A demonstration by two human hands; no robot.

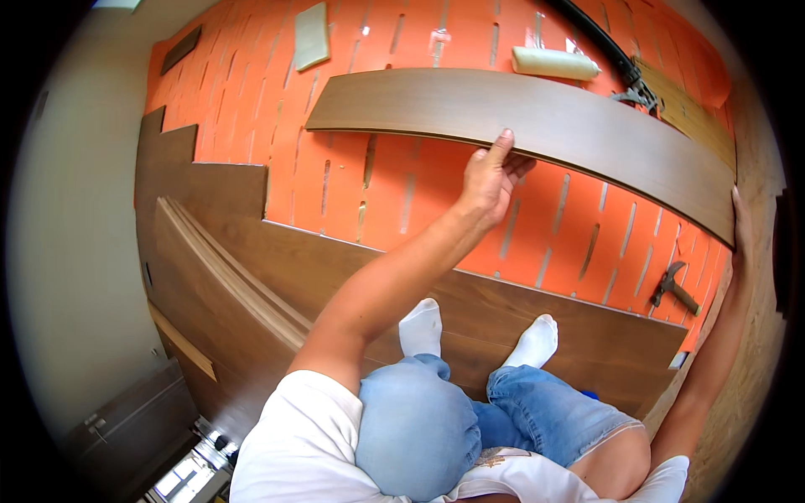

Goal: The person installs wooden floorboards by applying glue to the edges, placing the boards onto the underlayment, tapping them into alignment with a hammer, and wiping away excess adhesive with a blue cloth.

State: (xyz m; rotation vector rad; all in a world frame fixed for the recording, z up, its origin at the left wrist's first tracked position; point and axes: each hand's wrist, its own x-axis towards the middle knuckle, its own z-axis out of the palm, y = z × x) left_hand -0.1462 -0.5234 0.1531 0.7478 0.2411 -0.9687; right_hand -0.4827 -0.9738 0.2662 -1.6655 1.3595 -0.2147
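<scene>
A long grey-brown floor plank is held up over the orange slotted underlay, slanting down to the right and casting a shadow beneath it. My left hand grips its near long edge around the middle, thumb on top and fingers curled below. At the plank's right end is my right hand, pressed along the short edge; part of its fingers is hidden. Darker laid planks run under my socked feet, with a stepped edge at the left. A hammer lies on the underlay close to my right forearm.
Several loose planks are stacked on the laid floor at left. Beyond the held plank lie a pale cylinder, a black tube with a metal handle, a yellowish board and a pale flat block. Walls border both sides.
</scene>
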